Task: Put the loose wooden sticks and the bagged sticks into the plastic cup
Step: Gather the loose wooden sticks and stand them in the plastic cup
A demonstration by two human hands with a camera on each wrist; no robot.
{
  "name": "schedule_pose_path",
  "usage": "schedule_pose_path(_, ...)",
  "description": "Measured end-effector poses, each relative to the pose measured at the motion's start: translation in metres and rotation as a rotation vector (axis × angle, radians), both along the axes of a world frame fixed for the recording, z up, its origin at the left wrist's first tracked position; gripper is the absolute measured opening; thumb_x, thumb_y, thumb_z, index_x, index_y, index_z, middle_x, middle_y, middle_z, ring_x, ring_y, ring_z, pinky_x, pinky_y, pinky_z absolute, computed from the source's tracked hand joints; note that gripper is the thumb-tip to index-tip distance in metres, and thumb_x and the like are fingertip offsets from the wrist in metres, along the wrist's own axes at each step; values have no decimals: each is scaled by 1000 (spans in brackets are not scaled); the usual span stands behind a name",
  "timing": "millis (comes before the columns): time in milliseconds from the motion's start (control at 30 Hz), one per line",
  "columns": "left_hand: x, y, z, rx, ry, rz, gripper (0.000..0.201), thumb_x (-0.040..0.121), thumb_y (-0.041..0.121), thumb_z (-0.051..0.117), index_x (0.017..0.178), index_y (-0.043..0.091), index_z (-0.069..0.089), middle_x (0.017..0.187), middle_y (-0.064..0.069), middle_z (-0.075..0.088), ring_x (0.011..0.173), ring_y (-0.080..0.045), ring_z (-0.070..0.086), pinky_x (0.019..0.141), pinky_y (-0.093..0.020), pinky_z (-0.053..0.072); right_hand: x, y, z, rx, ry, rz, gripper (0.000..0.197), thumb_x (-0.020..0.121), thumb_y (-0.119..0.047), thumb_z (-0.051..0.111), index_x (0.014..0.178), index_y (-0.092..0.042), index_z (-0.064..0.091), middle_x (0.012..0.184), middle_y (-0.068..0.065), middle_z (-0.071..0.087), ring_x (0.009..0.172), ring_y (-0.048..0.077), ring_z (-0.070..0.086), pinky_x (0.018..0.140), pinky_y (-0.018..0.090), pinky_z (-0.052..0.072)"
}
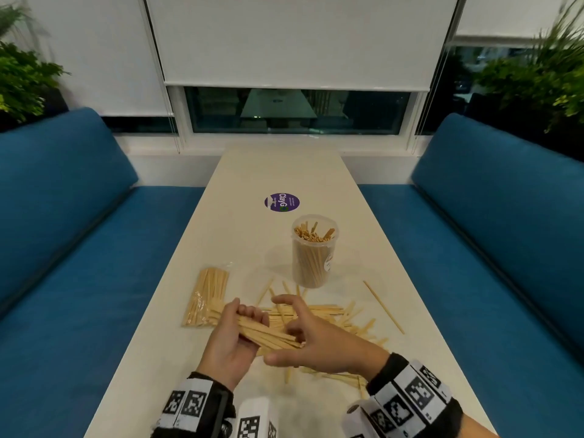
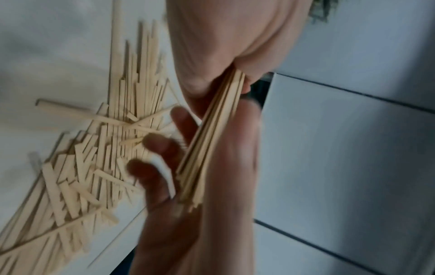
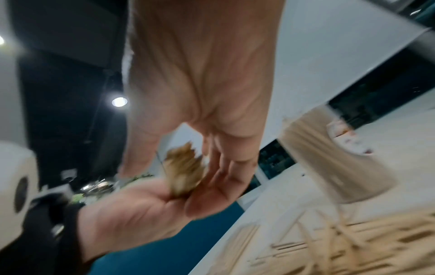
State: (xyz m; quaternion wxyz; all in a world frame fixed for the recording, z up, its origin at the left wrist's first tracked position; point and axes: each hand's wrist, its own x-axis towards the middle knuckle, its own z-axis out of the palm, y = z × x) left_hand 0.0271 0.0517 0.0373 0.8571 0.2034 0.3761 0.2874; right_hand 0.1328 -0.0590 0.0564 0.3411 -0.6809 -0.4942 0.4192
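Observation:
My left hand (image 1: 235, 331) grips a bundle of flat wooden sticks (image 1: 271, 335) low over the table. My right hand (image 1: 311, 339) has its fingers spread and fairly straight against the bundle's right end; the right wrist view shows those fingers (image 3: 226, 167) touching the stick ends (image 3: 183, 171). Loose sticks (image 1: 331, 314) lie scattered under and beyond both hands. A clear bag of sticks (image 1: 208, 294) lies to the left. The clear plastic cup (image 1: 314, 251) stands upright behind the pile, packed with sticks.
The long white table (image 1: 252, 172) runs away from me between two blue benches (image 1: 63, 248) (image 1: 505, 248). A purple round sticker (image 1: 282, 202) sits beyond the cup. One long thin skewer (image 1: 384, 306) lies apart at the right.

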Motion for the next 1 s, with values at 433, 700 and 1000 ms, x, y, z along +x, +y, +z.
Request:
schedule_pose_path(433,-32,22,-26,-127,-82,66,36,95,30,46,63,16,38,37,7,32,28,-4,34,38,-12,40,66,-64,-65,-419,-746,42,90,75,-39,73,147,-19,21,149,1,26,132,21,33,111,30,31)
schedule_pose_path(700,-28,17,-29,-106,-54,37,37,96,31,44,62,17,37,35,8,32,28,-5,34,38,-14,40,66,-66,-71,-372,-824,-52,68,72,-55,67,127,-22,43,125,-1,42,112,16,39,94,26,37)
schedule_pose_path(1000,-27,13,-33,-136,-51,43,36,95,31,46,63,16,39,37,7,33,29,-5,35,37,-14,40,71,-75,-78,-319,-1021,-60,103,58,-86,-6,113,-18,48,119,0,45,104,16,41,85,25,34)
